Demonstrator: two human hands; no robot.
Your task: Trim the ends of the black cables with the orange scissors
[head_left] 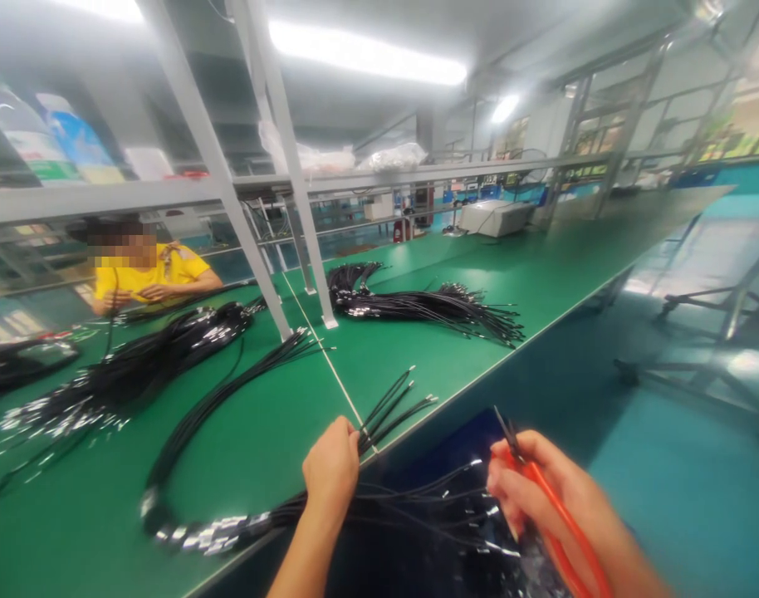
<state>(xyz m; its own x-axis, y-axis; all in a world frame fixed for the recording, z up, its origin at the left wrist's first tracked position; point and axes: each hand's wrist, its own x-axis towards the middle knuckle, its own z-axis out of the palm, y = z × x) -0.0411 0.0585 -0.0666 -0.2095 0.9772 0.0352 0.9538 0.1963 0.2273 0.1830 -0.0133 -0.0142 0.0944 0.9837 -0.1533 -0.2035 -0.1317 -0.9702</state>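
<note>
My left hand (333, 465) is closed around several black cables (389, 415) whose metal-tipped ends stick out to the right over the bench edge. My right hand (535, 482) grips scissors with red handles (570, 540), the dark blade tips pointing up and left. A long cable bundle (183, 432) curves over the green bench from the upper middle down to the front edge. Below my left hand, loose cables (417, 502) with bright tips spread toward my right hand, over a dark area.
More black cable bundles lie on the green bench (529, 282) at the back middle (417, 307) and left (161, 357). Metal posts (292, 166) hold a shelf with bottles (24, 133). A person in yellow (186, 266) sits opposite. A white box (495, 218) stands farther back.
</note>
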